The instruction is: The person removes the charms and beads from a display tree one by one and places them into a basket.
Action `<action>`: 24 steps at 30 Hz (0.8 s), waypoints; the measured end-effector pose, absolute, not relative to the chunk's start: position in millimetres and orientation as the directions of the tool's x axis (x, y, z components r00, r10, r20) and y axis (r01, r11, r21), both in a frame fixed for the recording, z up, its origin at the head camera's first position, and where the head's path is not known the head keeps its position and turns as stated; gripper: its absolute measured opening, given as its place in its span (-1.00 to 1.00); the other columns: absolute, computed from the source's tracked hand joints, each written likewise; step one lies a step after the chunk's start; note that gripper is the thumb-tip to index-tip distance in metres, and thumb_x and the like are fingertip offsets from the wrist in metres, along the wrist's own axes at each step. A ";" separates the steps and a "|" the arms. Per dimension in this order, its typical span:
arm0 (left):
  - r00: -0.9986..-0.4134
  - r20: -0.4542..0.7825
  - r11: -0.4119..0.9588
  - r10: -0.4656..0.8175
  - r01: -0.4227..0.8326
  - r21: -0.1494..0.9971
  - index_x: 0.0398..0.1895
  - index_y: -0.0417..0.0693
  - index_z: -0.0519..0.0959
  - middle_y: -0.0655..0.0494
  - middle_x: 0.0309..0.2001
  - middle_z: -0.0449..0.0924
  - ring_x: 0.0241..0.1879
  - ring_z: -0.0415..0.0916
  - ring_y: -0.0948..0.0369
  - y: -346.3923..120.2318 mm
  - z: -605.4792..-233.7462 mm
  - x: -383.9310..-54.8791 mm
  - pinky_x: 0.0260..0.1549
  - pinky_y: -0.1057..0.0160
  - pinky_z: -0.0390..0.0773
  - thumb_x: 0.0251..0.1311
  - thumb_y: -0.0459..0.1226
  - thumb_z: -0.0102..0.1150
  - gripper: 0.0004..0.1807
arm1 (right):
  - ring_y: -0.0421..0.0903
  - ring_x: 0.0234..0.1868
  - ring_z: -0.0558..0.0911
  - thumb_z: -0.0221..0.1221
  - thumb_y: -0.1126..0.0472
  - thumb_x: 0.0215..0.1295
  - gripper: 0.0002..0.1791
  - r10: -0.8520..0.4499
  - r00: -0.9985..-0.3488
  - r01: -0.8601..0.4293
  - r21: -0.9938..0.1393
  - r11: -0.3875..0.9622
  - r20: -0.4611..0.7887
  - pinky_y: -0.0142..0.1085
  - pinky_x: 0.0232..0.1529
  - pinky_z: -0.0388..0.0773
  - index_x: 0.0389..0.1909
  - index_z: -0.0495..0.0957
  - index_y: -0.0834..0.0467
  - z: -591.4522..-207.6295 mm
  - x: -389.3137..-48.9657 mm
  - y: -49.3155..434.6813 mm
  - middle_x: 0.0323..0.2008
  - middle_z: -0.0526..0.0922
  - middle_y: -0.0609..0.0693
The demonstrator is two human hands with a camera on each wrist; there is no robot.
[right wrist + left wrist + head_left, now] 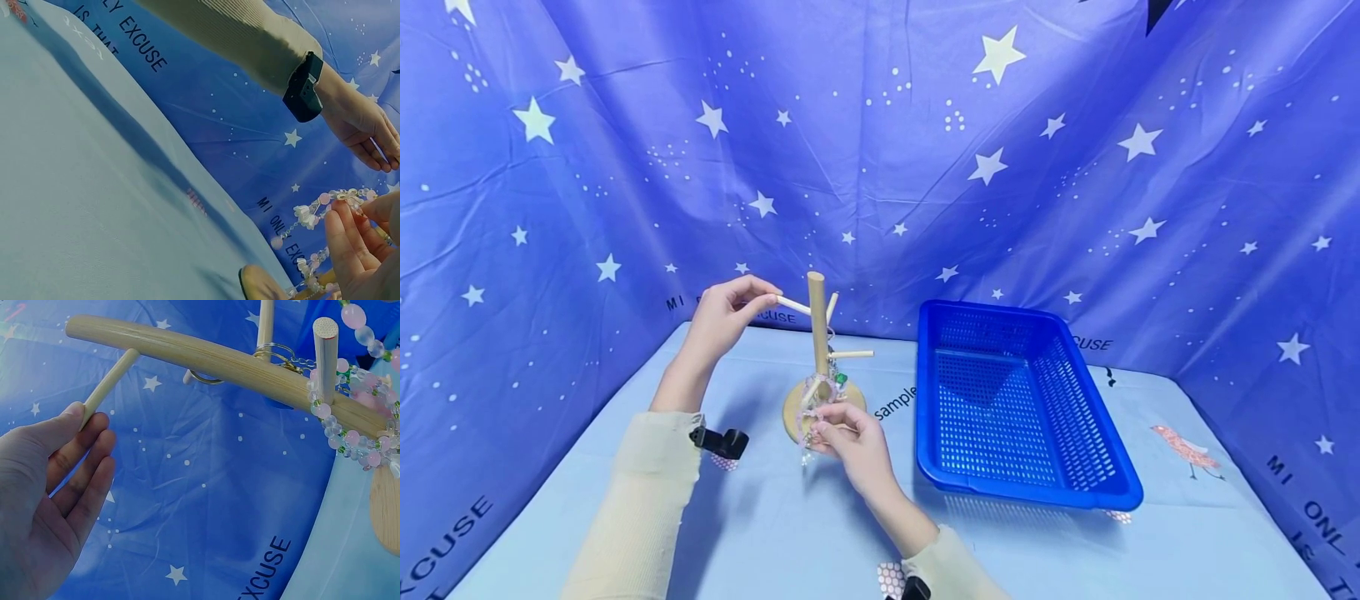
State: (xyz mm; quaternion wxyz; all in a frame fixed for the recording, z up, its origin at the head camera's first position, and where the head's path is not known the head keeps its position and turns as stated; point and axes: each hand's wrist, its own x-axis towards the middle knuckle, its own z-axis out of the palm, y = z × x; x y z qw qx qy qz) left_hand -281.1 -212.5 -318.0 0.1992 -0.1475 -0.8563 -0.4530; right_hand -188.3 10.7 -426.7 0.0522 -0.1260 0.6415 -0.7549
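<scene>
A wooden stand (817, 333) with a round base and several side pegs stands on the table. My left hand (722, 321) pinches the end of its upper left peg (109, 384) between thumb and fingers. Low at the front, my right hand (861, 446) pinches a bracelet of pink and clear beads (325, 199) with white flower charms. Another beaded bracelet (353, 437) hangs around a lower peg in the left wrist view. Metal rings with a chain (275, 353) hang on a back peg. A green charm (841, 380) shows behind the post.
A blue perforated basket (1030, 492) stands to the right of the stand. The light blue tablecloth (775, 533) has printed words and birds. A blue star-patterned curtain (865, 167) encloses the back and sides of the table.
</scene>
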 end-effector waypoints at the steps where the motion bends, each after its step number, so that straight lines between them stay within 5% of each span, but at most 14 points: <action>1: -0.878 0.473 0.547 0.071 0.432 0.718 -0.12 -0.07 0.69 -0.06 -0.17 0.74 -0.31 0.57 0.42 -212.5 -318.0 -281.2 -0.39 0.35 0.42 0.39 -0.11 0.17 -0.75 | -0.23 -0.31 0.73 0.17 0.45 0.32 -0.74 -0.242 -0.962 -0.084 -0.982 -0.167 0.124 -0.30 -0.15 0.74 -0.01 0.55 0.47 -426.6 -187.8 11.5 -0.06 0.63 0.45; 13: -0.889 0.453 0.551 0.063 0.409 0.727 -0.10 -0.06 0.69 -0.05 -0.15 0.73 -0.28 0.58 0.42 -211.7 -317.7 -281.2 -0.31 0.34 0.46 0.40 -0.09 0.16 -0.74 | -0.30 -0.33 0.73 0.17 0.44 0.32 -0.73 -0.262 -0.958 -0.071 -0.983 -0.169 0.114 -0.29 -0.12 0.74 0.00 0.54 0.47 -421.7 -179.6 24.2 -0.06 0.64 0.45; 20: -0.891 0.449 0.548 0.063 0.407 0.731 -0.11 -0.05 0.69 -0.05 -0.15 0.73 -0.28 0.57 0.39 -211.4 -317.6 -280.3 -0.32 0.33 0.44 0.40 -0.07 0.16 -0.72 | -0.29 -0.30 0.74 0.15 0.45 0.32 -0.73 -0.266 -0.958 -0.067 -0.985 -0.160 0.108 -0.29 -0.13 0.74 0.01 0.53 0.47 -417.2 -174.8 32.6 -0.15 0.65 0.29; 24: -0.892 0.447 0.543 0.063 0.406 0.735 -0.11 -0.04 0.69 -0.05 -0.14 0.73 -0.27 0.58 0.41 -211.0 -317.3 -280.1 -0.30 0.33 0.45 0.39 -0.06 0.16 -0.72 | -0.28 -0.29 0.74 0.15 0.46 0.33 -0.73 -0.262 -0.959 -0.062 -0.984 -0.170 0.105 -0.28 -0.12 0.74 0.01 0.52 0.48 -414.4 -171.3 37.3 -0.09 0.65 0.39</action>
